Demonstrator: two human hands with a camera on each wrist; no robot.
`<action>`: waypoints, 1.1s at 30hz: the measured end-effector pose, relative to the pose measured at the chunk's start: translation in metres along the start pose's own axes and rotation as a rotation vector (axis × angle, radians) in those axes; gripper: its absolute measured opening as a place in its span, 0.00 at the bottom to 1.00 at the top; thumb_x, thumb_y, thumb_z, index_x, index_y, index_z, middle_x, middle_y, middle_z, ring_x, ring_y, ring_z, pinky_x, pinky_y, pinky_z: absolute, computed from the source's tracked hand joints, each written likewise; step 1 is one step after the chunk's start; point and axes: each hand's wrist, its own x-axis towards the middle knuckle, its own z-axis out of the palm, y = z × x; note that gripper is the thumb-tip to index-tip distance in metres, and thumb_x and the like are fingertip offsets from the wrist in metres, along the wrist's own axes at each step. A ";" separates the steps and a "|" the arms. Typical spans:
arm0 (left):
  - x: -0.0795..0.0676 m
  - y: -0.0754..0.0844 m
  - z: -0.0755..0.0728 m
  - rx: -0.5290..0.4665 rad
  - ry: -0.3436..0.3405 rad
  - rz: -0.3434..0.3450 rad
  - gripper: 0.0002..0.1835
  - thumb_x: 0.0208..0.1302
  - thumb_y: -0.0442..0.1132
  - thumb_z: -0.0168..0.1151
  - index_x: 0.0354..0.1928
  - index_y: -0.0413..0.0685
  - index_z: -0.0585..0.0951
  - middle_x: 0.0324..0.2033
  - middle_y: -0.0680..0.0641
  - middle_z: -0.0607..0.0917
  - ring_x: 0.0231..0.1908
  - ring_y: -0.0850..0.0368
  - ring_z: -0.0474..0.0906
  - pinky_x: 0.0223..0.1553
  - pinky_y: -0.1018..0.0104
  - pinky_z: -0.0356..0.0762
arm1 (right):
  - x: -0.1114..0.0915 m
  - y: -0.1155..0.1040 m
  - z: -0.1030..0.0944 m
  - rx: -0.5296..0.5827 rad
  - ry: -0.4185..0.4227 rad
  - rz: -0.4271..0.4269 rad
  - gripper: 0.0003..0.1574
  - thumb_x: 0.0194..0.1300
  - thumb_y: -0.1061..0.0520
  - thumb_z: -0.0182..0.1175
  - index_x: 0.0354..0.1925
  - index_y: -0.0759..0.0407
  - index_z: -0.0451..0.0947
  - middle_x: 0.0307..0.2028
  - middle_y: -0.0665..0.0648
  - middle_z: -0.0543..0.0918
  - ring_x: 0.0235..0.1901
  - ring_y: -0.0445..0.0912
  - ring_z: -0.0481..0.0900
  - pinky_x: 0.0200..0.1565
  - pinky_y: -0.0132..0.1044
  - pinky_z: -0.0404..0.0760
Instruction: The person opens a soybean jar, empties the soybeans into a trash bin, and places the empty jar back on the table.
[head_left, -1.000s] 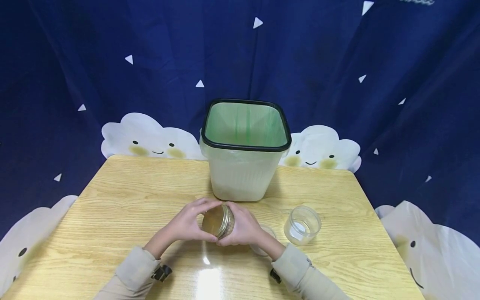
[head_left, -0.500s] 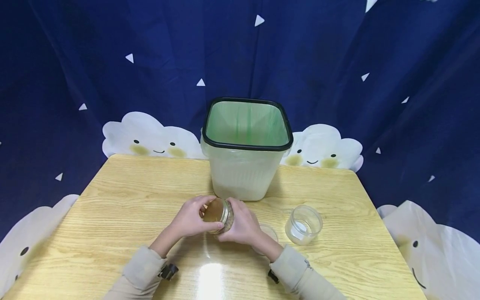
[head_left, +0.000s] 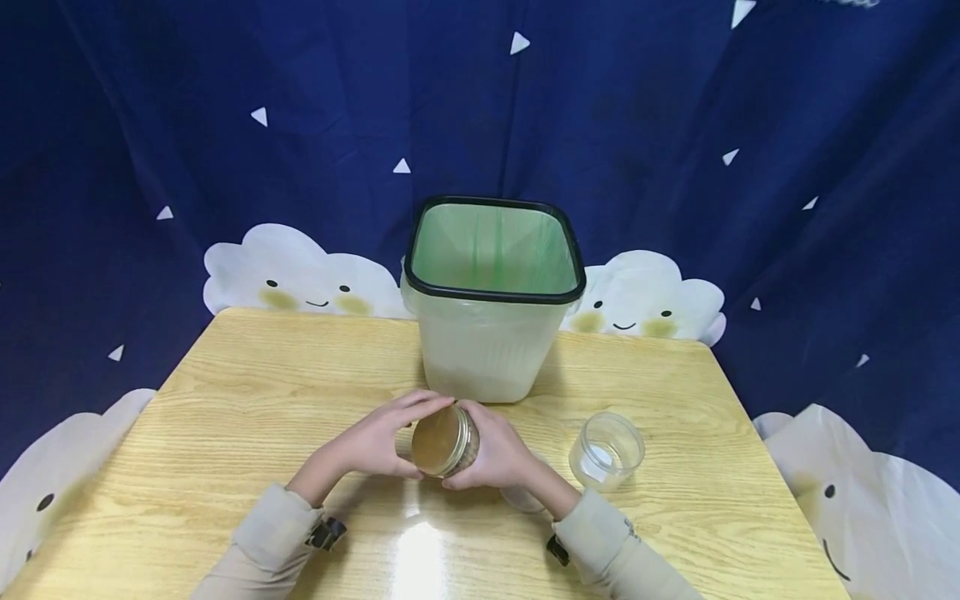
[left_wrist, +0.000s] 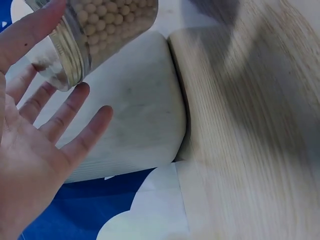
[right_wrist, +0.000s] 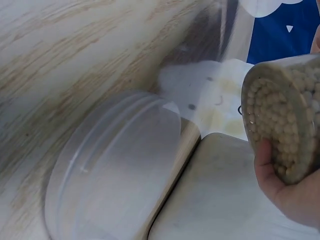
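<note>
My right hand (head_left: 495, 450) grips a clear jar (right_wrist: 280, 120) by its body, the thumb pressed against its base. Small round beige balls fill the jar, which is tipped sideways with its gold screw lid (head_left: 435, 442) facing left. Around that lid my left hand (head_left: 378, 442) is spread. The fingers (left_wrist: 82, 137) look straight and apart in the left wrist view, with the thumb across the jar's lid end; whether the fingertips touch the lid is hard to tell.
A square bin (head_left: 487, 350) with a black rim and green inside stands behind the hands. An open clear jar (head_left: 606, 450) with something white inside is at right on the wooden table (head_left: 285, 367). A clear disc-shaped lid (head_left: 521, 498) lies beneath the right forearm.
Half a second ago the left fingers were closed round the gold lid; now they are spread wider. The jar has shifted slightly right and towards me, still in the right hand.
</note>
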 end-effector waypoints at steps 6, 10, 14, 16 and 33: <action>0.001 0.002 0.001 0.049 0.023 -0.024 0.52 0.26 0.41 0.79 0.63 0.52 0.67 0.55 0.52 0.70 0.53 0.55 0.68 0.52 0.55 0.70 | -0.001 0.000 0.001 -0.004 -0.008 -0.034 0.57 0.27 0.43 0.76 0.56 0.57 0.64 0.44 0.51 0.77 0.41 0.43 0.76 0.42 0.36 0.77; 0.001 0.002 0.003 0.050 0.033 -0.043 0.53 0.22 0.42 0.80 0.62 0.52 0.67 0.50 0.55 0.72 0.49 0.58 0.70 0.50 0.56 0.71 | -0.001 -0.001 0.002 -0.012 -0.006 -0.030 0.57 0.27 0.43 0.76 0.56 0.57 0.64 0.45 0.51 0.77 0.41 0.43 0.76 0.42 0.36 0.77; 0.001 0.002 0.005 0.054 0.059 -0.074 0.53 0.21 0.46 0.81 0.60 0.51 0.68 0.46 0.56 0.73 0.44 0.60 0.71 0.44 0.56 0.74 | -0.001 -0.001 0.003 -0.031 0.002 -0.019 0.57 0.27 0.42 0.76 0.57 0.57 0.64 0.46 0.52 0.77 0.41 0.44 0.76 0.42 0.36 0.77; 0.000 0.002 0.007 0.065 0.077 -0.100 0.51 0.21 0.49 0.80 0.58 0.51 0.69 0.44 0.56 0.74 0.41 0.61 0.71 0.40 0.57 0.75 | -0.002 -0.001 0.004 -0.043 0.011 -0.013 0.58 0.27 0.42 0.76 0.57 0.58 0.64 0.46 0.52 0.77 0.41 0.44 0.76 0.42 0.37 0.77; -0.001 0.009 0.011 0.137 0.145 -0.287 0.47 0.30 0.66 0.71 0.56 0.51 0.71 0.42 0.53 0.78 0.38 0.56 0.75 0.34 0.63 0.74 | -0.003 -0.004 0.006 -0.106 0.089 0.059 0.58 0.26 0.41 0.74 0.56 0.57 0.64 0.46 0.53 0.75 0.42 0.45 0.74 0.41 0.41 0.76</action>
